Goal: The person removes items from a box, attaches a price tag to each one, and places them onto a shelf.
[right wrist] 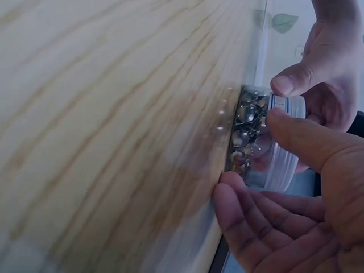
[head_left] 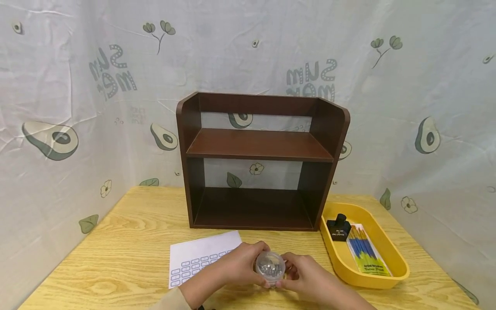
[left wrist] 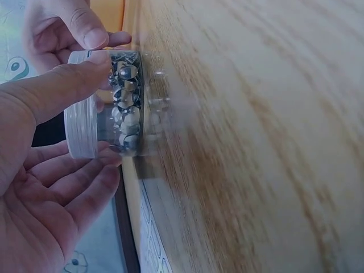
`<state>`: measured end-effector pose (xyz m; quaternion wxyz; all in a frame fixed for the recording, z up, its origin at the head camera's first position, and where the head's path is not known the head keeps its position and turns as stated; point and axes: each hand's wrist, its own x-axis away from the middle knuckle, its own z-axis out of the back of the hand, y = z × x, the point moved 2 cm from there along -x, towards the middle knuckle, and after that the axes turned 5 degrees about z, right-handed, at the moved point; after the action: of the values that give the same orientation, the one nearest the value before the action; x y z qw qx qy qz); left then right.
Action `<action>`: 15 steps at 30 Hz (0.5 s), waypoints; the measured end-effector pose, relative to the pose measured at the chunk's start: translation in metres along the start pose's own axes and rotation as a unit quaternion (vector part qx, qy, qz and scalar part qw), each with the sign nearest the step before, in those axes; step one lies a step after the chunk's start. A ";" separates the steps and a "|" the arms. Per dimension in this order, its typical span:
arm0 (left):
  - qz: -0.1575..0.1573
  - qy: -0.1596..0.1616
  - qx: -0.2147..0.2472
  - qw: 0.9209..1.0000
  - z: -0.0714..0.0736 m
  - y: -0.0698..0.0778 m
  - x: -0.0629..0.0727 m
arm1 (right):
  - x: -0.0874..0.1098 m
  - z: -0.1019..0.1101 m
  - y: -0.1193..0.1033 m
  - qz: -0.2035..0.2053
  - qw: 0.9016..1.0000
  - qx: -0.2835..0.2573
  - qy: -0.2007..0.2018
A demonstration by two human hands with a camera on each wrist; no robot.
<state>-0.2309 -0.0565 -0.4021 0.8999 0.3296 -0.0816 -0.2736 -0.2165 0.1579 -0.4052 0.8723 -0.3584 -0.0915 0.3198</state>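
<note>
A small clear plastic jar [head_left: 271, 268] with a ridged, translucent lid stands upright at the front of the table. Shiny silver, rounded pieces [left wrist: 128, 102] lie in its lower part. My left hand [head_left: 243, 264] grips the jar from the left, thumb on the near side and fingers curved round the far side. From the right, my right hand [head_left: 307, 275] holds it too. In the right wrist view its thumb presses by the lid [right wrist: 284, 151], while the fingertips [right wrist: 228, 190] reach low along the jar's side.
A white sheet [head_left: 205, 254] printed with rows of small blue-edged boxes lies left of the jar, partly under my left forearm. Behind stands a dark brown two-tier shelf [head_left: 259, 144]. At right, a yellow tray [head_left: 381, 282] holds a black bottle [head_left: 339, 228] and a paintbrush pack [head_left: 366, 249].
</note>
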 end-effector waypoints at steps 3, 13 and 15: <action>0.000 -0.003 0.007 1.000 0.000 -0.001 0.000 | 0.000 -0.001 0.001 0.003 1.000 -0.015 -0.004; 0.008 -0.009 0.040 0.999 -0.002 -0.003 0.001 | -0.001 0.000 0.004 0.016 0.999 -0.027 -0.007; 0.008 -0.010 0.044 0.999 -0.002 -0.003 0.001 | -0.002 0.000 0.004 0.013 1.000 -0.028 -0.007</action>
<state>-0.2310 -0.0582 -0.4054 0.8858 0.3656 -0.1054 -0.2657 -0.2203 0.1590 -0.4078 0.8572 -0.3812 -0.1019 0.3311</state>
